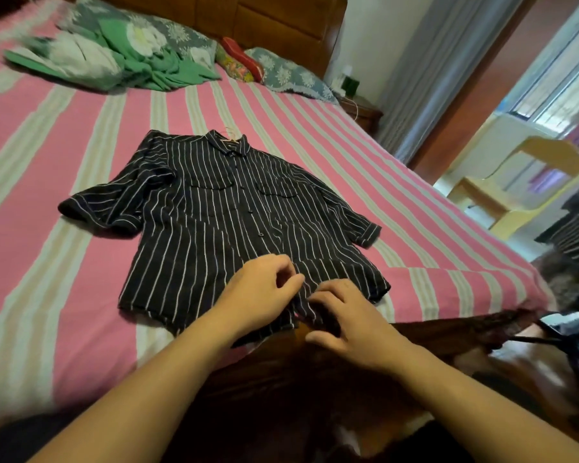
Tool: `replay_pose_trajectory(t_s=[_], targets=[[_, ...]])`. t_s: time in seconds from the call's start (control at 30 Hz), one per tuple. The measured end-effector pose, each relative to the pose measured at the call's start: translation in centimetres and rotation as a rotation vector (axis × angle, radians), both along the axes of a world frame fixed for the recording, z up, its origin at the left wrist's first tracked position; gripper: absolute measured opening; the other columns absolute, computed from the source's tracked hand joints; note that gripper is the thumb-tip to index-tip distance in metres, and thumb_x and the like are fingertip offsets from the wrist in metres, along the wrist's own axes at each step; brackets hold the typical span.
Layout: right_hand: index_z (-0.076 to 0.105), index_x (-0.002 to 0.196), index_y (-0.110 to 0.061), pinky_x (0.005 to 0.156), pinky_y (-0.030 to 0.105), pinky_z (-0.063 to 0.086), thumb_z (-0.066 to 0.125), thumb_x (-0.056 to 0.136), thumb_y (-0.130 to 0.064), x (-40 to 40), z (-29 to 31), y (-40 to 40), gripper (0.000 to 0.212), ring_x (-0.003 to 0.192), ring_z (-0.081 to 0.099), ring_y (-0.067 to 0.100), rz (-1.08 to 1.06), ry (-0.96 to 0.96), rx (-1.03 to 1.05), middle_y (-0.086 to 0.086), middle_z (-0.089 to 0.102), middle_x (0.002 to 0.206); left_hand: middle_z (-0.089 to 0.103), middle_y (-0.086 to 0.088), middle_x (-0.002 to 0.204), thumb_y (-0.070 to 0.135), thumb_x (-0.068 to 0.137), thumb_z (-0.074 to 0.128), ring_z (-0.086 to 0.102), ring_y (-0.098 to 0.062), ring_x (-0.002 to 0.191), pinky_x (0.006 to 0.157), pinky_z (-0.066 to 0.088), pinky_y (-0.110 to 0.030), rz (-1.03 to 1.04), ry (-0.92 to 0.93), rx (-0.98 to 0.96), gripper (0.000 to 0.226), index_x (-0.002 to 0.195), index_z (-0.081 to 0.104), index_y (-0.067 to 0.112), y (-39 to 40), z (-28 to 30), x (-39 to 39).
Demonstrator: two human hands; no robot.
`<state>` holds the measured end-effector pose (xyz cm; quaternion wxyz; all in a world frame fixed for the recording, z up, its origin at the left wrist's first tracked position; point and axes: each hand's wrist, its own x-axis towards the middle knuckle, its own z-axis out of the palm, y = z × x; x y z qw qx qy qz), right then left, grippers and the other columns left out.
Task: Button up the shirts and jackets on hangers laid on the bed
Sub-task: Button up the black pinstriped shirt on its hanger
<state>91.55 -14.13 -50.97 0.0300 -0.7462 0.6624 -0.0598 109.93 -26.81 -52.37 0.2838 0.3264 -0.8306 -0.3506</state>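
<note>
A: The left hand (264, 289) pinches the hem of the striped shirt (214, 212) lying on the bed (64, 145); the right hand (345, 315) grips the opposite edge.

B: Last button, probably. It needs aligning with its hole.

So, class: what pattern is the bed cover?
Pink with pale stripes, clearest in the head view.

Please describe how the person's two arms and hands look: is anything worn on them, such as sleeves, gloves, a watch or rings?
Both forearms are bare up to the picture's edge: no sleeves or gloves show. The left hand and right hand show no watch, bracelet or ring on the sides visible. The nails look short and unpainted, as far as the picture tells.
</note>
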Motion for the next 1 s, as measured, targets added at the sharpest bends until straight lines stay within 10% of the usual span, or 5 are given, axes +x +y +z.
replay_pose_trajectory(t_s=[0.17, 0.4, 0.57, 0.8, 1.0], targets=[[0.066, 0.12, -0.01, 0.084, 0.034, 0.05, 0.054, 0.091, -0.022, -1.2, -0.1, 1.0, 0.033, 0.1, 0.055, 0.023, 0.006, 0.11, -0.151, 0.005, 0.06, 0.111, 0.06, 0.014, 0.094, 0.052, 0.091, 0.065, 0.057, -0.001, 0.084, 0.075, 0.054, -0.032, -0.063, -0.068, 0.009, 0.019, 0.1, 0.058, 0.036, 1.8, 1.0, 1.2], [0.054, 0.085, -0.017, 0.068, 0.032, 0.041, 0.06, 0.063, 0.007, -0.9, 1.1, 2.5, 0.034, 0.082, 0.054, 0.021, -0.122, 0.012, -0.179, -0.001, 0.058, 0.086, 0.038, 0.006, 0.14, 0.07, 0.072, 0.072, 0.043, -0.015, 0.126, 0.109, 0.041, -0.04, -0.14, -0.416, -0.329, 0.089, 0.142, 0.03, 0.036, 5.6, 0.8, 2.9], [0.05, 0.084, -0.022, 0.073, 0.029, 0.045, 0.055, 0.069, 0.004, -1.5, -0.9, 5.1, 0.03, 0.084, 0.05, 0.012, -0.073, -0.011, 0.037, -0.01, 0.051, 0.086, 0.051, -0.018, 0.14, 0.043, 0.087, 0.05, 0.053, -0.037, 0.127, 0.102, 0.048, -0.052, -0.09, -0.482, -0.678, 0.04, 0.122, 0.045, 0.024, 8.8, -2.3, 4.3], [0.063, 0.082, -0.029, 0.08, 0.031, 0.048, 0.054, 0.079, -0.005, -2.0, 0.4, 3.2, 0.025, 0.084, 0.056, 0.01, -0.103, -0.162, 0.087, -0.015, 0.056, 0.085, 0.06, 0.001, 0.09, 0.022, 0.083, 0.068, 0.055, -0.021, 0.083, 0.073, 0.048, -0.037, -0.258, -0.505, -0.855, 0.011, 0.093, 0.064, 0.021, 10.2, -1.1, 5.0], [0.067, 0.085, -0.029, 0.083, 0.035, 0.051, 0.053, 0.084, -0.005, -8.1, 2.4, -1.9, 0.028, 0.09, 0.061, 0.017, -0.331, -0.273, -0.048, -0.004, 0.067, 0.095, 0.065, 0.003, 0.101, 0.039, 0.099, 0.055, 0.064, -0.017, 0.092, 0.081, 0.054, -0.037, -0.405, -0.833, -0.416, 0.018, 0.109, 0.061, 0.025, 9.1, 3.7, 1.4]])
